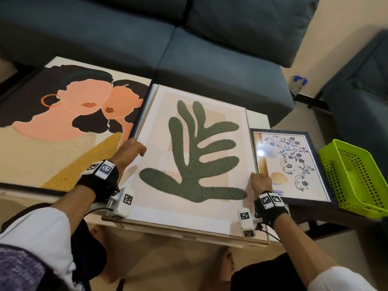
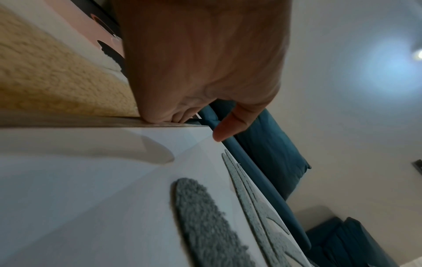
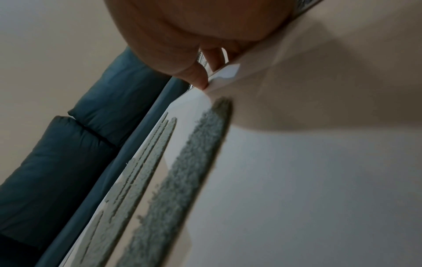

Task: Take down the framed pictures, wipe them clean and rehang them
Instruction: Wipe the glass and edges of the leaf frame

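Leaf picture (image 1: 189, 156) lies lengthwise near-to-far between both hands; left hand (image 1: 129, 151) and right hand (image 1: 260, 181) grip its side edges.

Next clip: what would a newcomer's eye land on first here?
The green leaf picture lies mid-table, the left hand and right hand gripping its side edges. Left of it lies the large two-faces picture; on the right sit the small dark-framed floral picture and a lime-green basket.
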A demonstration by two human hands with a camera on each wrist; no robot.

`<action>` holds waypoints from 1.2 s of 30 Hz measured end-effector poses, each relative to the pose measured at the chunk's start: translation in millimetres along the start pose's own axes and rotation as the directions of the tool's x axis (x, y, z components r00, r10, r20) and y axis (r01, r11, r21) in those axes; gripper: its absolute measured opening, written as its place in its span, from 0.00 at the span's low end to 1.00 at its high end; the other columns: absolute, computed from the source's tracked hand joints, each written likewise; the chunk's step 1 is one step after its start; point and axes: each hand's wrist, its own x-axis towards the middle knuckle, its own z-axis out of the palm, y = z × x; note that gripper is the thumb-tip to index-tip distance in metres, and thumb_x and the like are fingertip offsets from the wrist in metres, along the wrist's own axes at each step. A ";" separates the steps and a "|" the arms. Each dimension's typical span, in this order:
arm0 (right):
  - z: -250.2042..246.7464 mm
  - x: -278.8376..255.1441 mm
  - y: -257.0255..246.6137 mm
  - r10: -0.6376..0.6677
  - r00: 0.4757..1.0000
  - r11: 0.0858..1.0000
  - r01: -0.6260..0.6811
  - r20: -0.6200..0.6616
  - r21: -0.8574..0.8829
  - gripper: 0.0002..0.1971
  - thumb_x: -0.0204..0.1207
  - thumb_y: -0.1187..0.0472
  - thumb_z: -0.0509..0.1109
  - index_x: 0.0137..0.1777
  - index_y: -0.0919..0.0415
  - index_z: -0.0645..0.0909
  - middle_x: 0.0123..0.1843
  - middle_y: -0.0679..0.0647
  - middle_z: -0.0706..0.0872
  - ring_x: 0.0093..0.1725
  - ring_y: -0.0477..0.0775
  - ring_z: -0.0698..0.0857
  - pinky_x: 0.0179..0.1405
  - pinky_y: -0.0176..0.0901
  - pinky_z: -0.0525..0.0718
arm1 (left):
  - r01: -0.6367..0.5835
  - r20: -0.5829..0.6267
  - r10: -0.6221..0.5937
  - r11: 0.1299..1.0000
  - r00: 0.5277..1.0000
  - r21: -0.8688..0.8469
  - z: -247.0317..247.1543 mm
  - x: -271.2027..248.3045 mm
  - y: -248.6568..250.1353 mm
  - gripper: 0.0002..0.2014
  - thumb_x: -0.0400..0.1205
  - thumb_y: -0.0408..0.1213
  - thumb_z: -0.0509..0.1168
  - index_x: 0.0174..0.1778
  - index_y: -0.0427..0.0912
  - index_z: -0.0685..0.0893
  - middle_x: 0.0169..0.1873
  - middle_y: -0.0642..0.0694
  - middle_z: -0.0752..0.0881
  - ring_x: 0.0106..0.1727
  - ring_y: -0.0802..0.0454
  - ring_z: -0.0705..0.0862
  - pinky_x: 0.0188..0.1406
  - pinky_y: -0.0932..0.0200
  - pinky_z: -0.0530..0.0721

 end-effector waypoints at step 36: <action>-0.6 -4.9 -22.1 -0.011 0.990 0.939 -0.037 -0.140 -0.341 0.09 0.68 0.54 0.77 0.33 0.59 0.90 0.37 0.59 0.90 0.39 0.63 0.88 0.42 0.42 0.83 | 0.052 -0.110 -0.017 0.947 0.994 0.316 25.4 -15.6 27.3 0.19 0.80 0.48 0.66 0.56 0.39 0.70 0.40 0.51 0.71 0.57 0.46 0.71 0.55 0.50 0.71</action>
